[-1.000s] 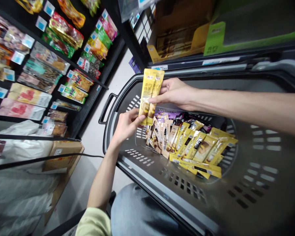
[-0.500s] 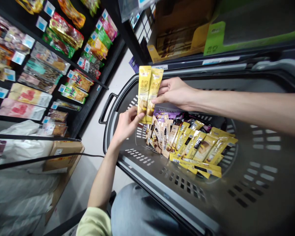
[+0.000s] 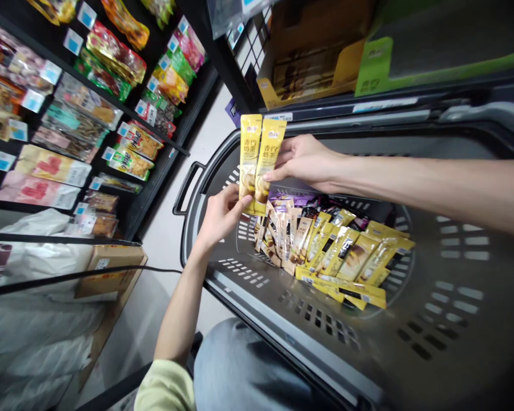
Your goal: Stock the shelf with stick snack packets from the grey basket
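Observation:
Two yellow milk tea sachets stand side by side, upright, above the far left part of a grey shopping basket (image 3: 351, 348). My left hand (image 3: 223, 216) is closed on their lower ends, its thumb across the front of the left sachet (image 3: 249, 157). My right hand (image 3: 303, 162) pinches the right sachet (image 3: 269, 149) by its right edge, fingers behind and thumb in front. Below, inside the basket, lie several yellow sachets (image 3: 357, 260), beige sachets (image 3: 302, 237) and purple packets (image 3: 297, 200).
Shelf boxes, one yellow (image 3: 274, 97) and one green (image 3: 373, 68), sit behind the basket's far rim. On the left, a black rack (image 3: 154, 188) carries snack bags. A cardboard box (image 3: 111, 265) and white bags stand beneath it. A black cable (image 3: 158, 269) crosses towards the basket.
The two sachets have parted slightly at the top, the right one turning a little more to face me. Both hands keep nearly the same place.

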The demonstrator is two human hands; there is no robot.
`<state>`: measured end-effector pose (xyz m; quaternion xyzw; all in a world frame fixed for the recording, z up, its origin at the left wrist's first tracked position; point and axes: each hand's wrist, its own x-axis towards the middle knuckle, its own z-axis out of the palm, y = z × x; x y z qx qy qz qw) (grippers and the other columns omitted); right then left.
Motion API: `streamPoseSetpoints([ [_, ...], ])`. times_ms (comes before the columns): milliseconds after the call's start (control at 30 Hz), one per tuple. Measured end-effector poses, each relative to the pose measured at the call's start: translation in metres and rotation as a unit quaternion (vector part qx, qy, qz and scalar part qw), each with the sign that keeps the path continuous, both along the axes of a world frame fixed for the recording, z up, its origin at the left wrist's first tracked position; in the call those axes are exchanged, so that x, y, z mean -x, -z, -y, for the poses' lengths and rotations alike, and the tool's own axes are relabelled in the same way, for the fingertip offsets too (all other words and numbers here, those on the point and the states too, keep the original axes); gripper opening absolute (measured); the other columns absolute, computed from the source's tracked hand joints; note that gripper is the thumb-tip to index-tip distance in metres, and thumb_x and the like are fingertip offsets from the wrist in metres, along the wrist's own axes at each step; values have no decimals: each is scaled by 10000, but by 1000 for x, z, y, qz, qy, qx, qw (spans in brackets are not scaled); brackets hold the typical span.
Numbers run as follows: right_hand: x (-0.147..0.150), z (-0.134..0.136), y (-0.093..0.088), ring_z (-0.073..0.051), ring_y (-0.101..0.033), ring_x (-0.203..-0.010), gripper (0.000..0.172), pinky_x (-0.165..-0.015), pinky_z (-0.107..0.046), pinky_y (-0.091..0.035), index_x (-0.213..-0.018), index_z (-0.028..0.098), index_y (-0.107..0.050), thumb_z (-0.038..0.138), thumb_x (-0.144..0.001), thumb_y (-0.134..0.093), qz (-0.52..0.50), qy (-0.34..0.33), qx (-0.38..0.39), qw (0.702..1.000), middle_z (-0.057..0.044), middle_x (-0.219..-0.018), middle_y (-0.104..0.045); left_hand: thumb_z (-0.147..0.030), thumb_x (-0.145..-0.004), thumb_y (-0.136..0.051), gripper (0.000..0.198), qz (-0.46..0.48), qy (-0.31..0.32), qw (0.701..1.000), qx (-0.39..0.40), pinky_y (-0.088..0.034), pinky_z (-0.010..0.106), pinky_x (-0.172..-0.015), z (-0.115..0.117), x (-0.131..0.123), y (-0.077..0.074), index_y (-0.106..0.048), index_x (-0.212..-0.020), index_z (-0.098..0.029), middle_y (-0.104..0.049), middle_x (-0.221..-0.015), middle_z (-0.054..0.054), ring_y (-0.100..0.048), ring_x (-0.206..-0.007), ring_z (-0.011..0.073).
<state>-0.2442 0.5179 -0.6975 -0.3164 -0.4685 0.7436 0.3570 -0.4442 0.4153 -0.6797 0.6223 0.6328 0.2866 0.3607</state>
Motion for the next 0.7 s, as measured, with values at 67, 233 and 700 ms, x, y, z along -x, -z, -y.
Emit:
streamPoseSetpoints([
  [67, 0, 0, 1, -263, -735, -980, 384, -971, -466, -604, -912, 165, -708, -67, -616, -786, -1, 0, -1, 1000, -70, -917, -773, -519, -894, -659, 403, -9, 0, 1000, -3, -642, 266, -621, 0, 0, 0, -648, -1083, -162, -757, -942, 67, -742, -806, 201],
  [233, -1, 0, 1, -267, -723, -1022, 318, -964, -456, -610, -909, 171, -725, -21, -665, -793, -2, -6, 2, 1000, -88, -979, -773, -501, -893, -669, 391, -17, 1, 1000, -6, -636, 258, -664, 0, 1, 0, -643, -1088, -163, -757, -972, 74, -742, -855, 202],
  [700, 0, 5, 2, -251, -742, -899, 312, -839, -416, -668, -1004, 165, -731, 177, -718, -856, -16, -54, 3, 998, -84, -948, -764, -508, -908, -639, 369, -83, 51, 995, 13, -563, 247, -645, 3, -5, -8, -666, -1048, -167, -745, -843, 36, -701, -748, 172],
])
